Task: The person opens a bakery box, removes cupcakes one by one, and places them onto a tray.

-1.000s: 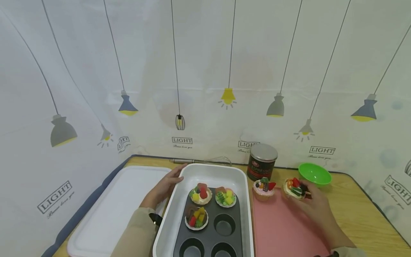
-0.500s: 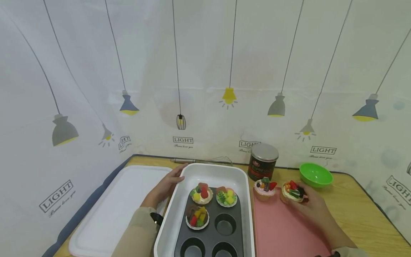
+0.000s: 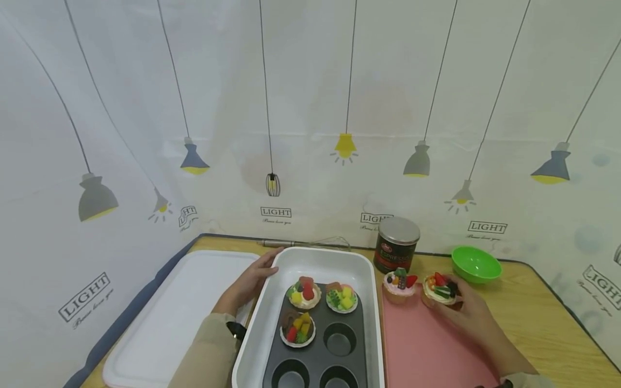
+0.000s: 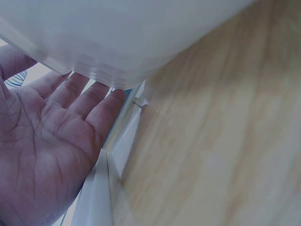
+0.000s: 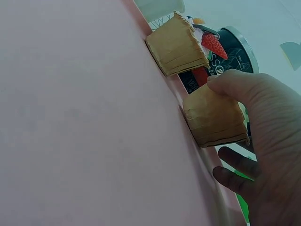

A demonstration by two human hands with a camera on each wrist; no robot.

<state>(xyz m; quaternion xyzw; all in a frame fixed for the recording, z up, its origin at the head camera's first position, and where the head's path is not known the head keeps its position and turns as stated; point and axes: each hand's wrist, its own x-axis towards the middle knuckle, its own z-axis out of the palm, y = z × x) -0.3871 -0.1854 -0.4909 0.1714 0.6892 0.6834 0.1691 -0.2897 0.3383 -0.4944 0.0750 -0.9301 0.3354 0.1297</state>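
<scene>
My right hand (image 3: 468,312) pinches a fruit-topped cupcake (image 3: 438,288) near the far edge of a pink board (image 3: 427,345). In the right wrist view, the thumb presses its brown paper case (image 5: 214,117), whose base is at the board's surface; the far fingers are partly hidden. To its left stands a second cupcake (image 3: 399,288), with pink cream and a strawberry. My left hand (image 3: 247,285) rests on the outer left side of a white deep tray (image 3: 310,261), its fingertips partly hidden in the left wrist view. Inside lies a dark muffin tin (image 3: 317,328) with three fruit cupcakes (image 3: 304,295).
An espresso tin (image 3: 395,248) stands behind the cupcakes, and a green bowl (image 3: 477,264) is at the back right. A whisk (image 3: 310,243) lies behind the white tray. A white lid-like panel (image 3: 179,312) lies at the left.
My right hand has brought the cupcake slightly left, closer to the pink-cream cupcake. The left hand and white tray have stayed in place.
</scene>
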